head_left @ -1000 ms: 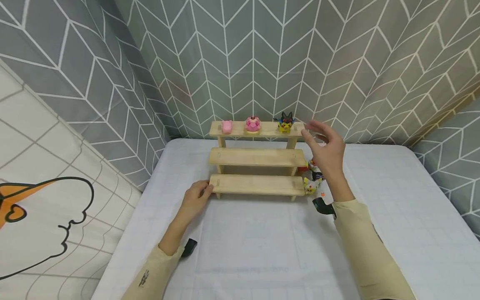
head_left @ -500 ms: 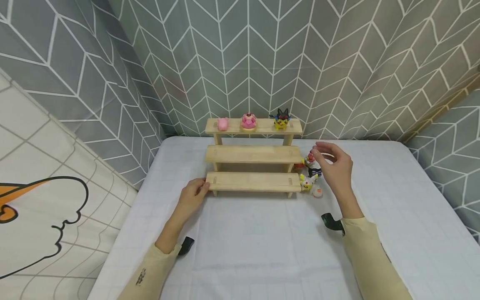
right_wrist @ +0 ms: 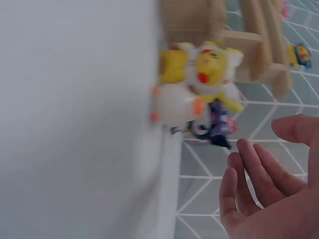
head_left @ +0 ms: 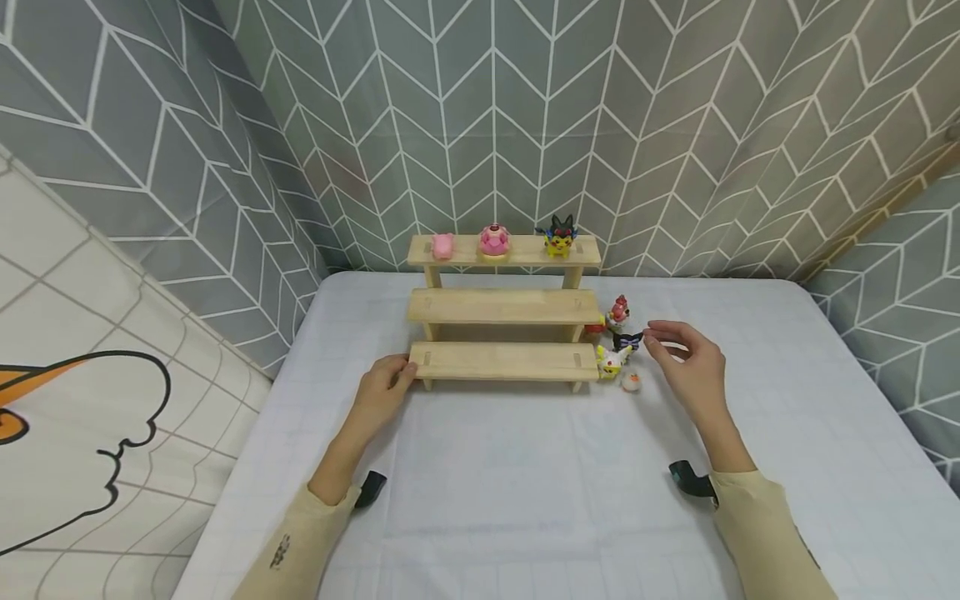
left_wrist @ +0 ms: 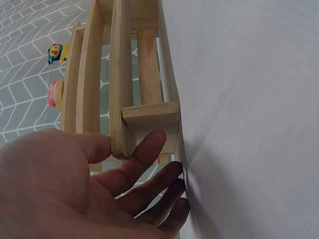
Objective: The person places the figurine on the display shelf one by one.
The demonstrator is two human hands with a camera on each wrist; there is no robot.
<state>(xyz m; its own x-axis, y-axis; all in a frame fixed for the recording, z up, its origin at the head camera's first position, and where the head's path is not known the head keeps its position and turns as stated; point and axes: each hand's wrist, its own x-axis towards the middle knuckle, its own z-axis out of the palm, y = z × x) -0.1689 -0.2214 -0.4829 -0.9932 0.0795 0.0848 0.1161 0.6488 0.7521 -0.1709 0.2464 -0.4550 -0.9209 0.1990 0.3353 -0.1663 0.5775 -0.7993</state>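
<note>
Grey wall covering [head_left: 450, 125] with white zigzag lines stands behind the counter [head_left: 487, 475], which wears a white cloth. Compared with one second ago, the right grip [head_left: 690, 367] has moved down from the right end of the top board and more to the right, while the left grip [head_left: 378, 396] has stayed at its place. This left grip is clamped on the near corner of the wooden stand [head_left: 502, 307], thumb above the lowest board and a finger under it; the three steps extend to its right. The right grip holds nothing, its thumb and fingers apart, just beside the dark figure [head_left: 627, 342]. Also to the left of this grip, near the end of the stand, are the red-and-white figure [head_left: 618, 311], the yellow-and-white figure [head_left: 612, 362] and, a little nearer to the person, the small white figure [head_left: 631, 382]. Farther and higher than both grips, the top board carries, as in the earlier frames, the pink figure [head_left: 442, 246], the round pink figure [head_left: 494, 240] and the black-eared yellow figure [head_left: 559, 239]. On the left sleeve [head_left: 300, 525] is a dark printed mark [head_left: 280, 552], too small for reading.
</note>
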